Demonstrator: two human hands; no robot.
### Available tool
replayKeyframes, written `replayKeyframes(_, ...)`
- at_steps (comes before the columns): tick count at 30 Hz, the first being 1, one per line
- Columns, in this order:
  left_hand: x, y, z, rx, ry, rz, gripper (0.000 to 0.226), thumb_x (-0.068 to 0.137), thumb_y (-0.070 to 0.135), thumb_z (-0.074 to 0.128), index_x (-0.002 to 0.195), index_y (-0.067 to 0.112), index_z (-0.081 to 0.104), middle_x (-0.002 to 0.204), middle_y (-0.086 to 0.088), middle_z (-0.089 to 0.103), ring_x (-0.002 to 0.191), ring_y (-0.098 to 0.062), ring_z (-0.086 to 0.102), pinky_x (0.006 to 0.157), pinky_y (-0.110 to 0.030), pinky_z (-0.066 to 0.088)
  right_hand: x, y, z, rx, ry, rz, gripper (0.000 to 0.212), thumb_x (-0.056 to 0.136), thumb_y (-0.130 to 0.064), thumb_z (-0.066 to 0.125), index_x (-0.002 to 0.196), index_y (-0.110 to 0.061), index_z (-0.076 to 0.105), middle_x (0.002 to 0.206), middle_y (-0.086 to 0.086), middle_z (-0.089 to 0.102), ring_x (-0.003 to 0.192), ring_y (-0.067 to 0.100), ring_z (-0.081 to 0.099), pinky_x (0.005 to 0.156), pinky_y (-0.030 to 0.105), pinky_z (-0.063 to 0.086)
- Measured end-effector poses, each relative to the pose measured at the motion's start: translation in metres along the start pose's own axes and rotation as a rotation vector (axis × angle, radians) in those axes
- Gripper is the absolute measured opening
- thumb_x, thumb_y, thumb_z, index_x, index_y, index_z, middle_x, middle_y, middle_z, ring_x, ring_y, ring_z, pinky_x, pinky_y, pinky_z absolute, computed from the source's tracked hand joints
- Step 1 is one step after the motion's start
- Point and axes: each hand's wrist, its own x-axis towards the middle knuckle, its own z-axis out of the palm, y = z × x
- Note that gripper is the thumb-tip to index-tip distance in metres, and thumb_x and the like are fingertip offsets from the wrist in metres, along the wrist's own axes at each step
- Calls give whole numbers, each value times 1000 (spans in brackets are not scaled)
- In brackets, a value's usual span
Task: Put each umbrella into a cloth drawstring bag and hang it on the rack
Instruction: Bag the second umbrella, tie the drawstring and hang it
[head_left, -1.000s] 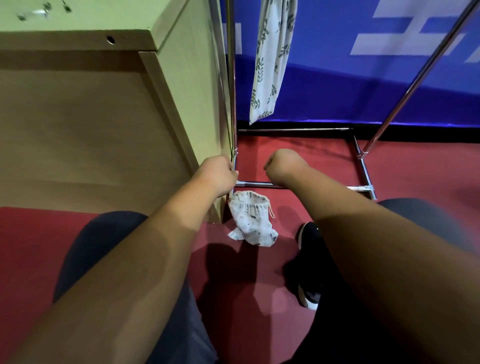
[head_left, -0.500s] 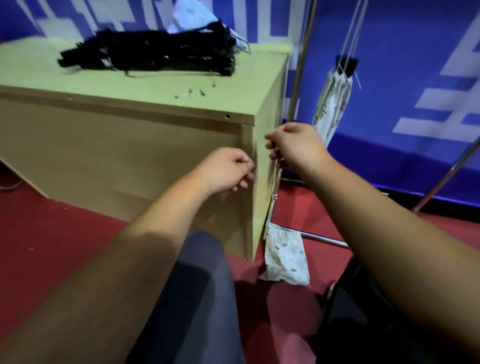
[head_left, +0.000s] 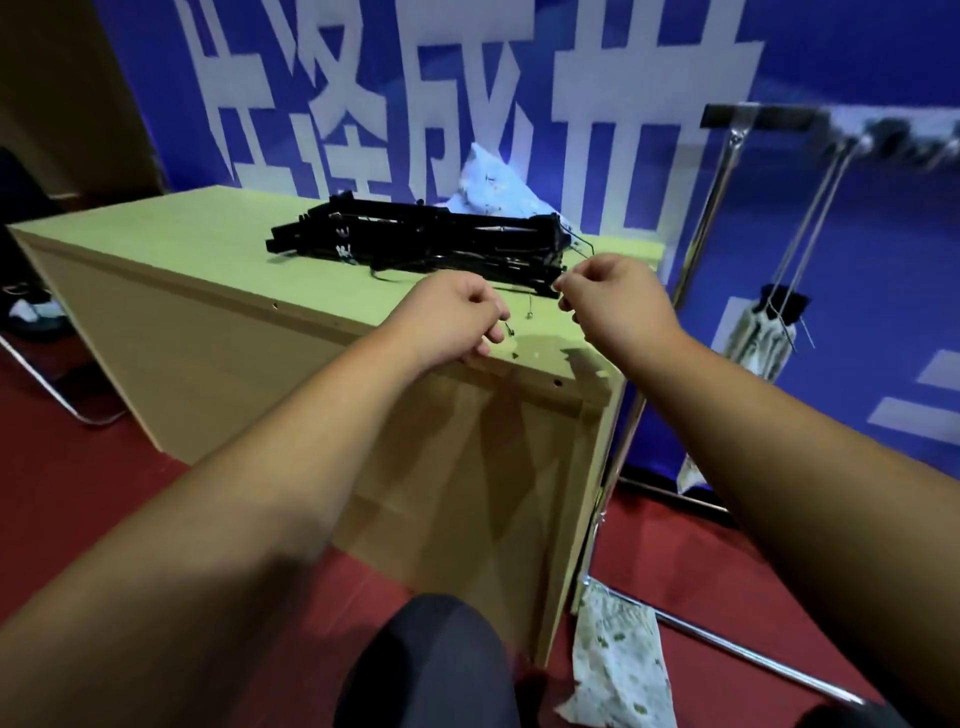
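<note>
Starting at the far left, one bent chrome chair leg (head_left: 49, 382) rests on flat red carpet (head_left: 130, 519). Next stands one box-shaped table (head_left: 182, 244) with a smooth pale-green top and tan board sides.

On the top lies one stack of folded black umbrellas (head_left: 415, 244), long and ribbed, laid lengthwise. The blur does not allow a count.

The left hand (head_left: 452, 319) is knuckles up with its fingers curled under, and the fingertips are at the table's front edge. Whether it grips anything cannot be told. A few small bits (head_left: 529, 313) lie on the top between the two hands, too small to identify.

Behind the stack is a crumpled bag heap (head_left: 488, 182) of white cloth, number unclear.

The right hand (head_left: 610, 301) is raised just above the top, near the right end of the stack. Its fingers are curled and the tips drawn together. Any content of the pinch cannot be told.

One floor bag (head_left: 618, 660), white cloth with a green leaf print, lies limp on the carpet at the table's right corner.

The rack (head_left: 717, 197) is shiny metal tube with a dark-capped top bar.

One hung bag (head_left: 761, 340), of the same printed cloth, hangs from that bar by thin cords, and a black umbrella end shows at its mouth.

A blue banner (head_left: 883, 234) forms the backdrop.
</note>
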Motion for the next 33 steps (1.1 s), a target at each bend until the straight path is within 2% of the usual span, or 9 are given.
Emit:
replayKeyframes(4, 38, -8, -22, 138, 111, 23, 20, 98, 22, 58, 91, 23, 77, 78, 10, 79, 60, -13, 64, 55, -25, 51, 36, -18, 12, -83, 12, -75, 20, 100, -29, 60, 91, -22, 76, 84, -1, 75, 77, 20, 68, 74, 40, 59)
replayKeyframes(8, 85, -31, -31, 50, 177, -67, 23, 100, 17, 55, 91, 16, 76, 79, 0, 77, 64, -19, 65, 63, -41, 64, 70, -42, 29, -256, 19, -221, 20, 100, -22, 55, 99, -20, 76, 90, -1, 74, 83, 23, 69, 77, 39, 60)
replayKeyframes(11, 112, -60, -25, -50, 150, -143, 21, 105, 14, 56, 94, 8, 73, 88, -14, 77, 64, -19, 64, 65, -34, 58, 100, -53, 46, -478, 13, -378, 29, 95, -15, 55, 114, -21, 76, 111, 3, 72, 110, 27, 63, 91, 43, 57)
replayKeyframes(14, 126, -83, -17, 41, 249, -151, 20, 99, 28, 61, 86, 21, 75, 77, 2, 78, 75, -22, 73, 75, -36, 59, 132, -58, 60, -692, -54, -491, 44, 96, -13, 56, 137, -23, 67, 135, 3, 62, 130, 29, 49, 102, 45, 49)
replayKeyframes(17, 132, -82, -10, 206, 276, -164, 21, 92, 40, 59, 84, 27, 73, 78, 7, 73, 79, -22, 68, 66, -30, 48, 161, -54, 76, -847, -162, -475, 52, 96, -19, 61, 148, -20, 55, 143, 7, 57, 134, 32, 48, 105, 45, 47)
replayKeyframes(21, 142, -81, -13, 177, 282, -215, 25, 85, 43, 56, 82, 27, 76, 74, 8, 76, 79, -21, 72, 76, -32, 57, 181, -42, 105, -978, -288, -397, 45, 94, -23, 64, 138, -17, 54, 130, 8, 62, 119, 32, 59, 94, 44, 52)
replayKeyframes(24, 145, -83, -13, 167, 290, -232, 26, 81, 45, 55, 79, 29, 76, 71, 9, 76, 77, -21, 73, 76, -33, 59, 189, -37, 118, -1053, -223, -445, 34, 94, -15, 61, 128, -17, 57, 122, 9, 65, 112, 33, 62, 84, 40, 46)
replayKeyframes(29, 143, -81, -12, 159, 308, -244, 29, 83, 44, 53, 77, 24, 74, 68, 12, 75, 73, -21, 72, 75, -35, 58, 197, -32, 128, -1140, -152, -453, 37, 99, -17, 65, 135, -14, 59, 129, 11, 62, 118, 35, 59, 83, 39, 38)
replayKeyframes(33, 143, -81, -13, 123, 289, -248, 30, 79, 47, 51, 82, 26, 73, 69, 9, 75, 76, -23, 74, 82, -43, 62, 196, -40, 128, -1220, -170, -434, 23, 95, -7, 65, 115, -17, 69, 117, 7, 64, 110, 32, 61, 81, 37, 40)
